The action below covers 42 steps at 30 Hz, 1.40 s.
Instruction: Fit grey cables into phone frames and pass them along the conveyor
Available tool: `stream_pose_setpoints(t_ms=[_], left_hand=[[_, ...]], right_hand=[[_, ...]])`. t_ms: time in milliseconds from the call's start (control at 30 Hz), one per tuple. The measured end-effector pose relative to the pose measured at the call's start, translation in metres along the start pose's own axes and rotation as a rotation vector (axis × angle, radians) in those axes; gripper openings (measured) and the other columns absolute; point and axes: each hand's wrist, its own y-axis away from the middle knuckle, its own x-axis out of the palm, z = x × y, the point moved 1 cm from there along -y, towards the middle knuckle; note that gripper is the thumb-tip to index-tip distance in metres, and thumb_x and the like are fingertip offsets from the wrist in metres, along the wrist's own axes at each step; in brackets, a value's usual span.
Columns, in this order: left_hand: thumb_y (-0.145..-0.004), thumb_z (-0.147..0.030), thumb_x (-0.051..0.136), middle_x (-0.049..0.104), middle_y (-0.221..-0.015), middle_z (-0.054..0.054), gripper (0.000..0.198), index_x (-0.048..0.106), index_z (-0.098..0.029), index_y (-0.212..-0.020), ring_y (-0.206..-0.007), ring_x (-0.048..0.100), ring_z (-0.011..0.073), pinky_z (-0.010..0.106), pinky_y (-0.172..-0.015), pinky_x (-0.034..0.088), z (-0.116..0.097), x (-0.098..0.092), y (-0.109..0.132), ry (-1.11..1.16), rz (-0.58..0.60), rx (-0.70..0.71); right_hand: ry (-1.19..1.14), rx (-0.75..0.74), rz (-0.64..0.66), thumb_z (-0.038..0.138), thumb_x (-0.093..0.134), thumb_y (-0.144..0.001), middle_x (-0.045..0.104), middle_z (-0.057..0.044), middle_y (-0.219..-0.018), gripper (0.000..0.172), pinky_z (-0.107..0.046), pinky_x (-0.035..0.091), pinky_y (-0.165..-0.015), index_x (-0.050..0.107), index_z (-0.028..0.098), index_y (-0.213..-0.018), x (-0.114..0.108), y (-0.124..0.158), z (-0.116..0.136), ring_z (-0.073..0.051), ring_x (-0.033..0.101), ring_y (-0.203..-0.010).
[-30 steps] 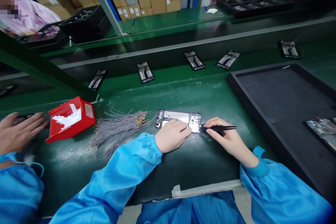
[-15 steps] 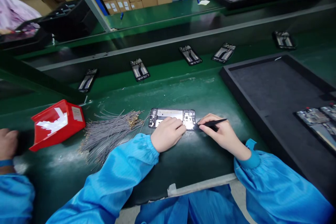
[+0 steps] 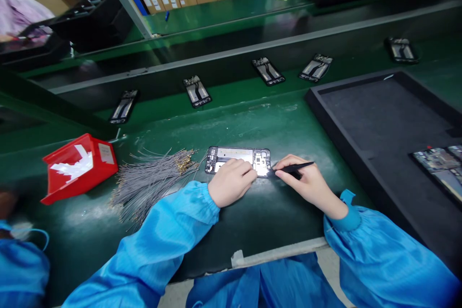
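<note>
An opened phone lies flat on the green bench in front of me, its frame and circuit board exposed. My left hand rests over its near edge with curled fingers pressed on it, covering part of the middle. At the phone's right end, my right hand pinches a slim black pen-like tool. The tool's tip is near the board's lower right corner; its exact contact cannot be made out. Left of the phone lies a bundle of thin grey cables with gold-coloured ends.
A red bin with white pieces stands at left. To the right is a black foam tray with phone boards. Several opened phones lie along the bench's back strip. A co-worker's blue sleeve is at lower left.
The view has shifted slightly. Both my hands hold nearly the same pose at the phone. The co-worker's hand at left has moved lower and blurs; the far person's hands have shifted.
</note>
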Motion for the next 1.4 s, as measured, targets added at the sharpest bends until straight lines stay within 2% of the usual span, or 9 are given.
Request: stream_pose_setpoints(t_ms=[267, 467, 800, 1200, 1333, 1400], left_hand=[[-0.088, -0.019, 0.036, 0.054, -0.076, 0.003, 0.021, 0.055, -0.017, -0.079, -0.072, 0.046, 0.0154, 0.029, -0.065, 0.033, 0.000, -0.001, 0.000, -0.002, 0.006, -0.002], [-0.088, -0.019, 0.037, 0.053, -0.076, 0.003, 0.020, 0.055, -0.017, -0.079, -0.072, 0.046, 0.0155, 0.029, -0.065, 0.033, 0.000, 0.000, 0.000, 0.010, 0.012, -0.013], [-0.087, -0.019, 0.038, 0.054, -0.076, 0.002, 0.019, 0.055, -0.018, -0.080, -0.072, 0.046, 0.0158, 0.029, -0.065, 0.033, 0.000, -0.001, -0.001, 0.004, 0.007, -0.006], [-0.088, -0.020, 0.037, 0.053, -0.075, 0.002, 0.020, 0.055, -0.017, -0.078, -0.071, 0.045, 0.0157, 0.029, -0.063, 0.033, 0.000, 0.000, -0.001, -0.009, 0.011, -0.004], [-0.087, -0.020, 0.037, 0.053, -0.075, 0.003, 0.021, 0.056, -0.017, -0.079, -0.071, 0.046, 0.0160, 0.028, -0.064, 0.035, 0.000, 0.000, -0.001, 0.021, 0.012, -0.037], [-0.087, -0.019, 0.037, 0.053, -0.076, 0.003, 0.021, 0.057, -0.017, -0.081, -0.071, 0.047, 0.0158, 0.027, -0.065, 0.038, 0.001, 0.002, -0.002, 0.074, 0.004, -0.074]], right_hand=[[0.012, -0.068, 0.014, 0.022, 0.054, -0.081, 0.061, -0.005, -0.080, 0.005, -0.033, 0.046, -0.069, 0.058, 0.019, -0.082, 0.002, 0.002, 0.000, -0.018, 0.058, -0.077], [-0.006, -0.087, -0.040, 0.022, 0.054, -0.081, 0.061, -0.005, -0.080, 0.004, -0.034, 0.046, -0.069, 0.058, 0.020, -0.082, 0.002, 0.003, -0.001, -0.019, 0.058, -0.077], [-0.002, -0.102, 0.005, 0.018, 0.056, -0.080, 0.060, -0.004, -0.080, 0.003, -0.033, 0.046, -0.070, 0.057, 0.020, -0.082, 0.002, 0.002, 0.000, -0.018, 0.057, -0.077], [0.099, -0.236, 0.152, 0.016, 0.049, -0.083, 0.057, -0.006, -0.083, 0.009, -0.031, 0.045, -0.067, 0.054, 0.020, -0.089, 0.004, 0.007, 0.008, -0.018, 0.054, -0.077], [0.073, -0.199, 0.081, 0.021, 0.049, -0.085, 0.055, -0.006, -0.087, 0.011, -0.031, 0.046, -0.070, 0.056, 0.021, -0.093, 0.000, 0.001, 0.005, -0.017, 0.054, -0.081], [0.147, -0.199, 0.040, 0.021, 0.045, -0.087, 0.056, -0.006, -0.088, 0.016, -0.033, 0.045, -0.072, 0.056, 0.021, -0.098, -0.001, -0.007, 0.002, -0.018, 0.055, -0.083]])
